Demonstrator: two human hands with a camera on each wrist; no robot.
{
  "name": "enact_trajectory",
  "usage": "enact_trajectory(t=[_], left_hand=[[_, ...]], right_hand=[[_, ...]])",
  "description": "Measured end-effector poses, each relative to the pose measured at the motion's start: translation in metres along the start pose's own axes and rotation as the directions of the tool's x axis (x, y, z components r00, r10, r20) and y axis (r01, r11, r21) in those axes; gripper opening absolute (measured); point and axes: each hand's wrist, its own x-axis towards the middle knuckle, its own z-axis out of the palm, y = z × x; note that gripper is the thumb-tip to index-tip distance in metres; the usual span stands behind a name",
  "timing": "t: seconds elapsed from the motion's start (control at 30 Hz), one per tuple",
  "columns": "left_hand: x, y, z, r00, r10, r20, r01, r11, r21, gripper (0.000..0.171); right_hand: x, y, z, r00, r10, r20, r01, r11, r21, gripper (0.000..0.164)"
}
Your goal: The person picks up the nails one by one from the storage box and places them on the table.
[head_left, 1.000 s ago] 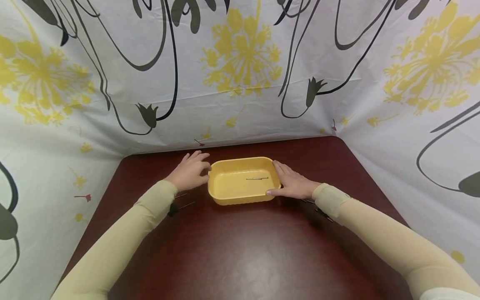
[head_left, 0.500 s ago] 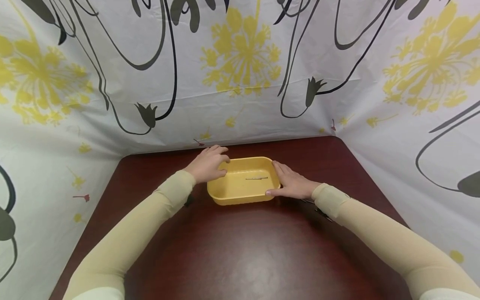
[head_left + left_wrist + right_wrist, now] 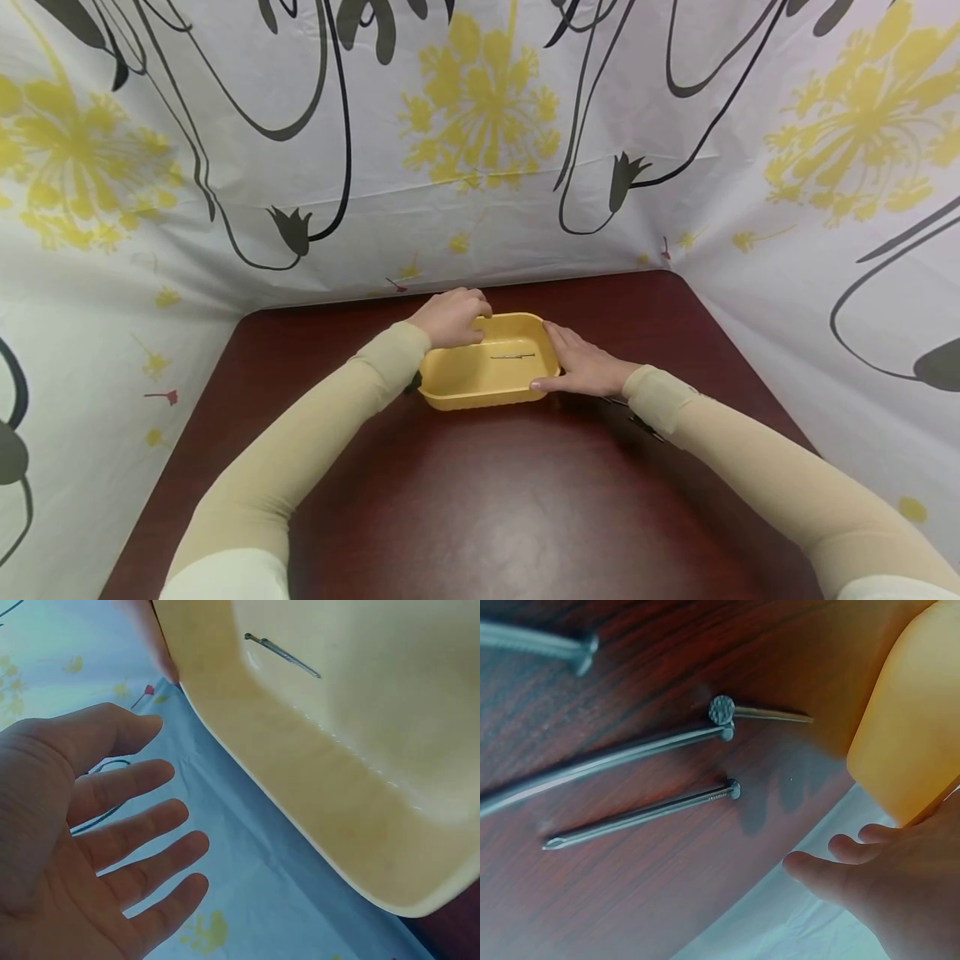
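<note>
A shallow yellow plastic tray (image 3: 480,402) stands toward the back of the table. My left hand (image 3: 453,318) hovers over its far left part. In the left wrist view this hand (image 3: 112,832) has its fingers spread, with nothing in them. My right hand (image 3: 588,364) rests against the tray's right end, fingers fairly straight along the rim and thumb toward the front corner. Inside the tray lie metal nails (image 3: 282,655), close together. On the table beneath the right wrist are several more nails (image 3: 641,815) of different sizes, outside the tray.
The dark red-brown wooden table (image 3: 487,500) reaches back to a white cloth (image 3: 465,217) with yellow and grey flowers, which also hangs at both sides. A small dark object (image 3: 413,383) shows beside the tray's left end, mostly hidden by the left forearm.
My left hand has moved right, from beside the tray's left end to above its far left part. The right hand, the tray and the nails in it have stayed put.
</note>
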Motion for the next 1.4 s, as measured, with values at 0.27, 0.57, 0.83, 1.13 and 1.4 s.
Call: enact_trajectory(t=[0.27,0.57,0.83,1.13,1.4], left_hand=[[0.027,0.003,0.006,0.999,0.022,0.032,-0.023,0.999,0.023,0.033],[0.045,0.01,0.024,0.995,0.036,0.097,-0.043,0.996,0.079,0.033],[0.059,0.008,0.033,0.992,0.069,0.107,-0.088,0.979,0.183,0.023],[0.066,0.013,0.046,0.99,0.086,0.113,-0.116,0.947,0.298,0.021],[0.077,0.019,0.063,0.988,0.07,0.141,-0.112,0.94,0.322,0.015]], right_hand=[[0.0,0.001,0.001,1.0,-0.004,0.0,0.004,1.0,0.009,0.124],[0.0,0.002,0.002,1.0,0.012,0.01,-0.012,1.0,0.01,0.125],[-0.001,0.003,0.002,1.0,0.02,0.009,-0.02,0.999,0.025,0.125],[0.001,0.005,0.002,1.0,-0.015,0.003,0.015,1.0,0.006,0.122],[0.0,0.004,0.003,1.0,-0.009,-0.008,0.009,1.0,0.002,0.124]])
